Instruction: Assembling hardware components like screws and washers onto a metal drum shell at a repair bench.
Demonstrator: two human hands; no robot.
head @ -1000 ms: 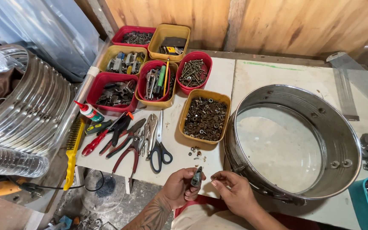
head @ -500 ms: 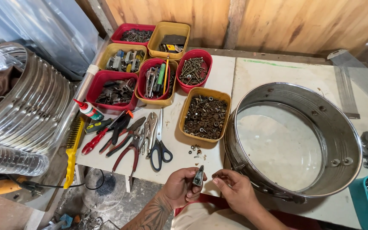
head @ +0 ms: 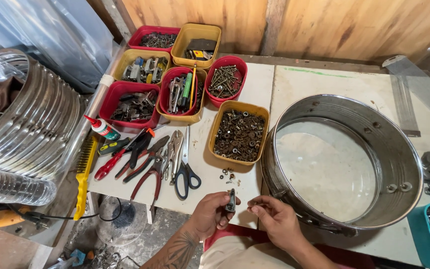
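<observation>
Left hand [head: 214, 213] pinches a small metal lug [head: 231, 201]; right hand [head: 274, 219] fingertips grip something too tiny to identify.

One small white glue bottle [head: 103, 129] with a red nozzle and green-and-red label is lying tilted just left of the red tray [head: 109, 102]. No signs or screens are showing.

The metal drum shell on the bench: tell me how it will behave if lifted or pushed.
The drum shell looks like rigid sheet metal, so it should hold its round shape. It lies flat on its open rim on the table, so it will probably slide rather than roll or tip. Its shiny wall may be slippery, and the fittings low on its side could snag.
</observation>
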